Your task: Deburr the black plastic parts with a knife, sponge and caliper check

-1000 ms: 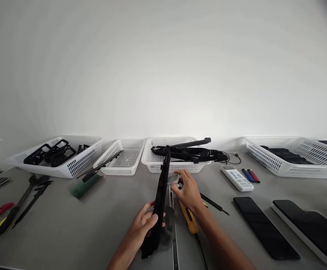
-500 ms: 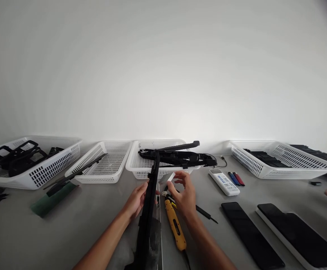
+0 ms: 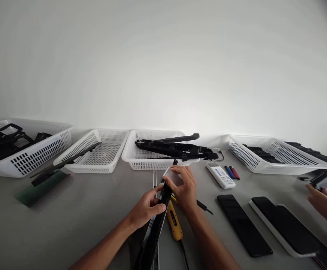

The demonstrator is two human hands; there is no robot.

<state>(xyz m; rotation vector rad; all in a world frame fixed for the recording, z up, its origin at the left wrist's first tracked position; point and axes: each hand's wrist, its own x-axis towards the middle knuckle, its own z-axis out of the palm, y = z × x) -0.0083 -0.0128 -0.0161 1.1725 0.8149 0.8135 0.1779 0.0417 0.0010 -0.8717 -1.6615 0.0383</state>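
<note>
My left hand (image 3: 145, 210) is closed around a long, narrow black plastic trim piece (image 3: 154, 234), its thumb lying across the top. The piece slants from the bottom of the view up to my right hand (image 3: 184, 189). Between that hand's thumb and fingers is a small white flat piece (image 3: 168, 173), held against the far end of the trim. Part of this contact is hidden by my fingers. Under the right wrist lies a yellow-handled corded tool (image 3: 175, 225), and a thin black pen-shaped tool (image 3: 205, 207) pokes out beside it.
White baskets (image 3: 91, 169) line the wall, several holding black plastic parts. A green sheet (image 3: 41, 189), a white handheld device (image 3: 221, 176), blue (image 3: 230, 172) and red (image 3: 236, 173) small items and dark panels (image 3: 243, 225) lie around. Another person's hand (image 3: 324, 202) holds a part at right.
The trim piece has turned and its far end has swung right, to my right hand. My left thumb now lies over it. The other person's hand has come further into view.
</note>
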